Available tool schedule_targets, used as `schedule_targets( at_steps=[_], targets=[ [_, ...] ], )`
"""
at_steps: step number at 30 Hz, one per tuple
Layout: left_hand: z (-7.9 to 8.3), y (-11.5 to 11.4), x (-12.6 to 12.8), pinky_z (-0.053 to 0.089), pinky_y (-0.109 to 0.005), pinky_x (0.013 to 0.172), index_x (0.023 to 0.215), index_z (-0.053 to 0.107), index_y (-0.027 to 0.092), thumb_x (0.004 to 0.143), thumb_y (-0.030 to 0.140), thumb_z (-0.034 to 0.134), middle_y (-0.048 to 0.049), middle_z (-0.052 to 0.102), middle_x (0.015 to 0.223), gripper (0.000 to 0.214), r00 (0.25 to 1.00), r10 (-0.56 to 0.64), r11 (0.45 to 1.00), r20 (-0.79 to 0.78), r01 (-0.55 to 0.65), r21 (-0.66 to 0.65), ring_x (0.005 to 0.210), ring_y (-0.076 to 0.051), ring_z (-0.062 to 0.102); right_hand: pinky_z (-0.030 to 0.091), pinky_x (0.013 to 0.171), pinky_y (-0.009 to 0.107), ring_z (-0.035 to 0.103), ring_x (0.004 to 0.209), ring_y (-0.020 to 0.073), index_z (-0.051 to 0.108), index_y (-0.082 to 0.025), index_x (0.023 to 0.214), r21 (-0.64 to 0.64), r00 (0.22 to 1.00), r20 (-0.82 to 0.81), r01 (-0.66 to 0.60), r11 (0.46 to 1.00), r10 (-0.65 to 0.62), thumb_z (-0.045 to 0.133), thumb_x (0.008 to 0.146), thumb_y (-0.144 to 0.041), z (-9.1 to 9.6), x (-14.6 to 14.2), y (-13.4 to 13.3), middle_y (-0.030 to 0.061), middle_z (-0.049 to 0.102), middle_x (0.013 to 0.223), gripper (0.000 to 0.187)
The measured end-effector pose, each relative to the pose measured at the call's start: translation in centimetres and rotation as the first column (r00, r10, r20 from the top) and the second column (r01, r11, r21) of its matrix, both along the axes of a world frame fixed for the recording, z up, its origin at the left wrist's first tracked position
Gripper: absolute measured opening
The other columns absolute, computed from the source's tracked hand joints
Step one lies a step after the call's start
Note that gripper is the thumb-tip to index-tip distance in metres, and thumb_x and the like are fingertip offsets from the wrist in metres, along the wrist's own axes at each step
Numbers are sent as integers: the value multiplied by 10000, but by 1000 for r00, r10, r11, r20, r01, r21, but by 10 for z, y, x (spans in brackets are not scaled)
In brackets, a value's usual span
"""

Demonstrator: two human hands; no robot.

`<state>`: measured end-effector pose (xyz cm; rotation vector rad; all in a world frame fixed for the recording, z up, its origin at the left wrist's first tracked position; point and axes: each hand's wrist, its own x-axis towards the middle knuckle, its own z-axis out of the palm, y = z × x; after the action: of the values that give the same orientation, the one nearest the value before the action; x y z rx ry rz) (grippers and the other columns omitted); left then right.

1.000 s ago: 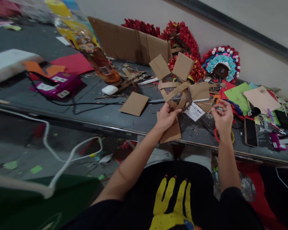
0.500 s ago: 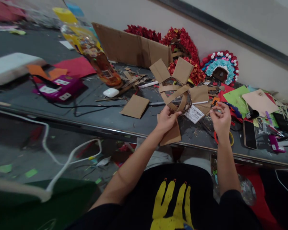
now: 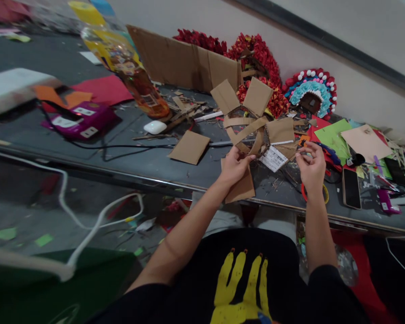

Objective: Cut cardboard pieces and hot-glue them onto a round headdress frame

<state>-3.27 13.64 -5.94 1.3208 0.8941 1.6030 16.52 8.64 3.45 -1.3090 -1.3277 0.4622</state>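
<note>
My left hand (image 3: 234,168) is closed, thumb and fingers pinching the lower edge of a cardboard frame (image 3: 245,134) made of curved strips. Square cardboard flaps (image 3: 257,96) stick out around its top and right side. A flap with a printed white label (image 3: 273,159) hangs at the lower right. To the right of it, my right hand (image 3: 311,168) is raised with thumb and forefinger pinched together; whatever lies between them is too small to name. Beneath my left hand lies a cardboard piece (image 3: 241,188), and a loose cardboard square (image 3: 189,147) rests to the left.
A tilted-looking bottle (image 3: 124,63), a purple box (image 3: 81,121) with a black cable and a white rounded object (image 3: 155,127) are on the left. Behind stand a cardboard sheet (image 3: 185,58), red flower-like decorations (image 3: 256,49) and a beaded arch (image 3: 311,87). A phone (image 3: 351,188) lies right, near coloured paper (image 3: 334,137).
The camera view has shifted slightly, so the items on the left appear a little higher and further left. Both hands keep nearly the same pose.
</note>
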Motion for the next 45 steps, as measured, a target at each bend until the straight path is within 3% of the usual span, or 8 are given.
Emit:
schedule_targets(
  at_steps=[15, 25, 30, 35, 45],
  targets=[
    [7, -2, 0, 512, -335, 888, 1020, 547, 165, 674, 522, 715, -108, 682, 1075, 525, 1000, -6, 999, 1, 6, 36, 990, -213, 648, 537, 700, 244, 634, 711, 99, 533, -229, 1032, 15, 1000, 26, -1, 1000, 0, 636, 732, -245, 1, -1, -1, 9, 637, 876, 318],
    [6, -2, 0, 507, -334, 893, 1034, 548, 169, 674, 525, 715, -101, 686, 1061, 533, 1000, -14, 999, 3, 14, 40, 974, -205, 651, 528, 653, 238, 614, 679, 101, 566, -216, 987, -7, 1000, -21, 19, 1000, -19, 650, 721, -292, 2, -1, 2, 5, 632, 841, 290],
    [6, -2, 0, 509, -336, 886, 1019, 551, 166, 681, 532, 706, -110, 681, 1074, 522, 1000, -12, 1000, -14, 12, 29, 990, -213, 645, 536, 726, 269, 645, 812, 143, 590, -203, 950, -20, 996, -79, 31, 999, -32, 663, 721, -380, 1, 1, 9, 26, 665, 864, 298],
    [6, -2, 0, 517, -339, 873, 1027, 557, 175, 665, 532, 717, -105, 688, 1053, 533, 1000, -15, 1000, -3, 15, 7, 976, -218, 649, 530, 715, 269, 655, 744, 136, 597, -195, 940, -28, 994, -104, 21, 999, -24, 664, 724, -365, -2, 0, 14, 23, 692, 819, 283],
    [5, -3, 1, 522, -335, 841, 1028, 555, 167, 655, 524, 725, -101, 697, 1012, 544, 999, -50, 998, 6, 50, -25, 926, -213, 659, 533, 697, 275, 653, 725, 143, 645, -195, 906, 6, 999, -19, 49, 999, -49, 642, 725, -331, 2, 0, 12, 26, 703, 797, 226]
  ],
)
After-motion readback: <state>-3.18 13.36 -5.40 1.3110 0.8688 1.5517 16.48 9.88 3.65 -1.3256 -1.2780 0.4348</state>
